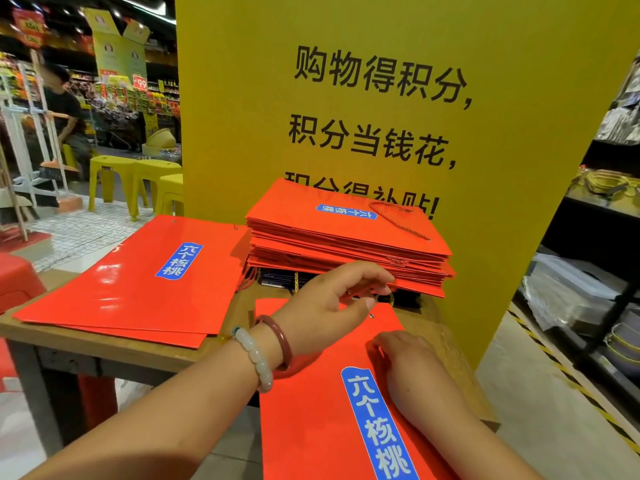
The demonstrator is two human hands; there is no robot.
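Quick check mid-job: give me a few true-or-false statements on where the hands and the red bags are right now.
1. The right hand lies flat on the near red bag. True.
2. The left hand has a bare wrist. False: it wears two bracelets, one pale and beaded, one reddish.
3. A stack of red bags sits behind the hands, in front of the yellow board. True.
4. The label on the near red bag is green. False: it is blue with white characters.
5. The left hand lies open and flat. False: its fingers curl at the bag's top edge, apparently pinching a cord.
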